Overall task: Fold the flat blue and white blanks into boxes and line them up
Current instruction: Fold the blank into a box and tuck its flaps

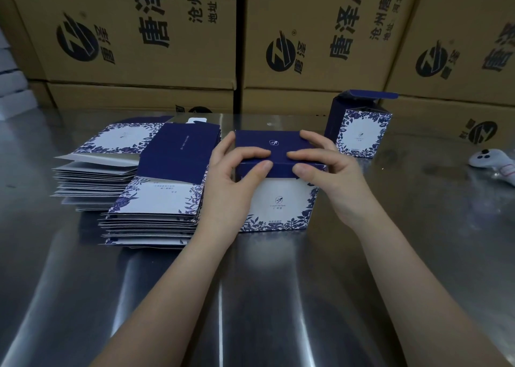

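A: The blue and white cardboard box [277, 188], half-formed, stands on the shiny steel table [278, 297] straight ahead of the person, its dark blue lid panel on top and its white flowered face turned toward them. Its long axis runs side to side.

B: And the hands?

A: Both are on it. The left hand [231, 180] clasps the box's left end, the right hand [331, 174] its right end; index fingers lie along the lid, thumbs press the front flap at the fold. Neither is nearer; they sit level, one on each end.

B: So what does the next move hinge on?

A: I'd judge on that front fold, which lies just beneath the thumbs and toward the person. The flap looks ready to be tucked down and in.

B: What's around the box?

A: Just left of it, nearly touching the left hand, are two stacks of flat blue and white blanks [156, 205]. Behind it to the right, a little apart, stands a taller finished box [359, 127] with its lid open. Farther right of the box lies a white handheld controller [493, 161].

B: And behind?

A: Beyond the box, a wall of brown printed shipping cartons [139, 37] closes off the far table edge.
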The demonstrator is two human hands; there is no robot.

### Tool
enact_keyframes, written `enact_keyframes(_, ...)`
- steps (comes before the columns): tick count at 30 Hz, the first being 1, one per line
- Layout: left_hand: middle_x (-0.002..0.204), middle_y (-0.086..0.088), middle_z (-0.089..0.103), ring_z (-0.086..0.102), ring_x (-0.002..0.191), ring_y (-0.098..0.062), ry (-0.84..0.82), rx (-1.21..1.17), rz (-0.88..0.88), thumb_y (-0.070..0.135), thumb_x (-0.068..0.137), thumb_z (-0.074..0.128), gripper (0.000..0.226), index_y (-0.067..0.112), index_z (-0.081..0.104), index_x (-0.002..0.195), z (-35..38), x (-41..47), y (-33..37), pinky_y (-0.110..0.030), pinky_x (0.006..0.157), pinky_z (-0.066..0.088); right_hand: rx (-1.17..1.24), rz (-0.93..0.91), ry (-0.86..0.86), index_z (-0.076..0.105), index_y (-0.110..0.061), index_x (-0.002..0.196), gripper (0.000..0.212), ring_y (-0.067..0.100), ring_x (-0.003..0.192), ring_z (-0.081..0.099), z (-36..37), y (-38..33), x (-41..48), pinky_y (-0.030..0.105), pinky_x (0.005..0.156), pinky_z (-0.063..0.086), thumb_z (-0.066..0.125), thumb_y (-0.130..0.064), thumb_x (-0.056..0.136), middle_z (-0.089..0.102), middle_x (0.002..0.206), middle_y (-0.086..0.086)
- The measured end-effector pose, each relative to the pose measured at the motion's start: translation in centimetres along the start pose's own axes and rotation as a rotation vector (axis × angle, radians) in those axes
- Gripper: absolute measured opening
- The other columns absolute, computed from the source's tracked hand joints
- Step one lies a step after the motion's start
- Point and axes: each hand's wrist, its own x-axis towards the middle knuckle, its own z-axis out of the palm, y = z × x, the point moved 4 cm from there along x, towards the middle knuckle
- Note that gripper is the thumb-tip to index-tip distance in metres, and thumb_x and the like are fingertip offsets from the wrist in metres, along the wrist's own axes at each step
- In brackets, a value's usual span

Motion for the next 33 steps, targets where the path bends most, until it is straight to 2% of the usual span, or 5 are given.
enact_keyframes(4, 0.143, 0.014, 0.050, 0.031, 0.143, -0.001, -0.003, 0.090, 0.158, 0.012, 0.090, 0.070, 0.028, 0.039, 0.071, 0.093, 0.1, -0.1, 0.7, -0.015, 0.112, 0.027, 0.002, -0.077, 0.022, 0.075, -0.019, 0.090, 0.020, 0.003, 0.126, 0.048, 0.4, -0.2, -0.1, 0.026, 0.098, 0.047, 0.074, -0.020, 0.070, 0.052, 0.138, -0.001)
enact_keyframes(11, 0.105, 0.013, 0.067, 0.048, 0.132, -0.012, 0.037, 0.182, 0.205, 0.005, 0.089, 0.070, 0.014, 0.016, 0.076, 0.096, 0.4, 0.0, 0.6, -0.031, 0.111, 0.037, -0.018, -0.082, 0.072, 0.074, -0.016, 0.086, 0.015, 0.012, 0.117, 0.058, 0.7, 0.2, -0.1, 0.046, 0.101, 0.046, 0.073, -0.004, 0.077, 0.063, 0.125, 0.002)
enact_keyframes(19, 0.113, 0.021, 0.070, 0.046, 0.130, 0.009, 0.038, -0.064, 0.072, 0.009, 0.087, 0.072, 0.024, 0.032, 0.072, 0.089, -0.2, 0.1, -0.3, -0.027, 0.111, 0.038, 0.174, -0.023, -0.030, 0.079, -0.023, 0.086, 0.014, 0.018, 0.128, 0.052, 0.0, 0.5, 0.0, 0.036, 0.096, 0.048, 0.075, -0.014, 0.076, 0.063, 0.129, -0.002)
enact_keyframes(24, 0.110, 0.021, 0.071, 0.050, 0.129, 0.006, 0.035, -0.148, 0.049, 0.004, 0.086, 0.072, 0.027, 0.030, 0.073, 0.084, -0.4, 0.3, -0.6, -0.017, 0.105, 0.041, 0.173, -0.037, 0.011, 0.079, -0.022, 0.080, 0.013, 0.019, 0.123, 0.056, 0.0, 0.3, 0.0, 0.024, 0.084, 0.050, 0.071, -0.016, 0.072, 0.067, 0.122, -0.001)
enact_keyframes(33, 0.116, 0.024, 0.068, 0.046, 0.130, 0.008, -0.034, -0.216, 0.007, 0.003, 0.091, 0.066, 0.028, 0.029, 0.076, 0.092, -0.7, 0.5, -0.4, -0.007, 0.102, 0.038, 0.294, 0.041, -0.044, 0.078, -0.011, 0.086, 0.017, 0.015, 0.126, 0.054, -0.5, 0.5, 0.0, 0.035, 0.102, 0.047, 0.064, -0.008, 0.077, 0.063, 0.130, 0.000)
